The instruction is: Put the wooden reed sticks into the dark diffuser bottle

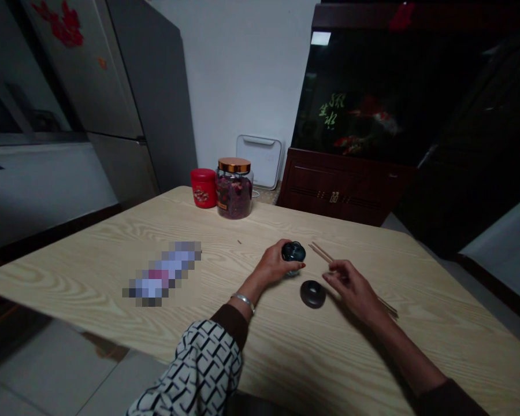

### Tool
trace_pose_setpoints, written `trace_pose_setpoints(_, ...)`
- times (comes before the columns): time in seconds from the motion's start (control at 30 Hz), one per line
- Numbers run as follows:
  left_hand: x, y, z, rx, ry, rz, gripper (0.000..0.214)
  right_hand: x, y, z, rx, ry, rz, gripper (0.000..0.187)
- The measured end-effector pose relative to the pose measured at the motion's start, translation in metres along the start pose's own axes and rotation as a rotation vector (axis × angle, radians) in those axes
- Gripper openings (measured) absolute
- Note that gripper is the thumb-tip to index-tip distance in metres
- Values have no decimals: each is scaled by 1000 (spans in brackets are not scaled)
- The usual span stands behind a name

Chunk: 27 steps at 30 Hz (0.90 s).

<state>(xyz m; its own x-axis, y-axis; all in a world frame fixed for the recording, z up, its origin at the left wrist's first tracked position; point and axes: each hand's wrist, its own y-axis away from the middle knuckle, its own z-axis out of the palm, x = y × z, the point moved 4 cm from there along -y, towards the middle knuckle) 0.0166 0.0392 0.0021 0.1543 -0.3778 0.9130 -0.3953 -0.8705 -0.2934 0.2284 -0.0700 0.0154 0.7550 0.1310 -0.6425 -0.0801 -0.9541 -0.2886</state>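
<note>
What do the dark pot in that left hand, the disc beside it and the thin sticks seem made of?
Glossy highlights suggest glazed ceramic or glass for the dark pot. The disc has a duller sheen: perhaps ceramic or dark wood. The sticks look like bare bamboo or wood, pale and matte.

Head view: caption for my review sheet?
Left hand holds a dark glass container beside a dark disc; right hand nears wooden sticks.

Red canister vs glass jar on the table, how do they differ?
The red canister is shorter than the glass jar. The canister is opaque, while the jar shows dark red contents. The canister's top is red, the jar's lid copper-coloured. Both stand upright near the far edge of the table.
</note>
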Motion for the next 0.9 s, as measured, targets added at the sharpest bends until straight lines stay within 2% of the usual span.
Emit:
trace_pose_setpoints(0.07,-1,-1,0,-7,0,10,67,13,-10,-16,37,251,17,24)
trace_pose_setpoints(0.17,-2,-1,1,-12,3,13,68,26,-18,-25,-5,655,9,23)
trace_pose_setpoints(0.23,-1,-1,1,-15,8,11,68,30,-17,-24,-43,800,19,25)
trace_pose_setpoints(0.3,0,0,1,-18,16,16,68,30,-15,-21,-51,852,30,27)
trace_pose_setpoints(0.4,3,1,0,-15,20,11,67,29,-17,-20,-48,822,67,27)
trace_pose_setpoints(0.57,4,1,-1,-9,24,-7,68,38,-33,-26,-96,659,226,18)
trace_pose_setpoints(0.7,4,1,-1,-7,29,-2,67,44,-43,-27,-84,582,263,17)
trace_pose_setpoints(0.8,5,1,-1,-13,15,6,66,46,-48,-32,-47,462,247,16)
trace_pose_setpoints(0.9,5,1,-1,-18,8,16,67,30,-56,-45,64,163,158,17)
